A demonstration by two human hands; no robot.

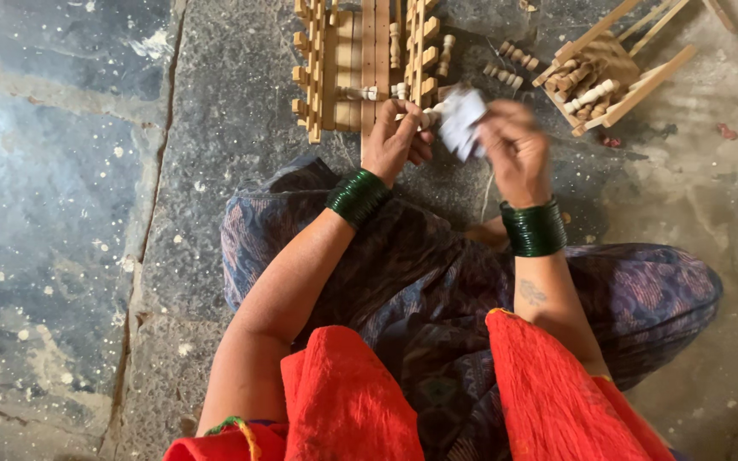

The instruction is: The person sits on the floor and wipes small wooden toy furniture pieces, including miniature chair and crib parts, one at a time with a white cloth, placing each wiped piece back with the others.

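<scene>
Both hands pinched on small work above the lap

The left hand [395, 141] grips a turned wooden peg [427, 115] — long axis pointing right; the right hand [512, 145] closes on a white scrap [463, 119] at its tip. Just beyond lies a wooden frame [360, 64] — a tray of pegs [595, 81] right, bare stone floor [70, 213] left.

I see stacked dark green bangles [358, 197] on each wrist, a small tattoo [532, 293] on the right forearm, red top [348, 401], patterned purple-blue trousers [437, 282].
</scene>
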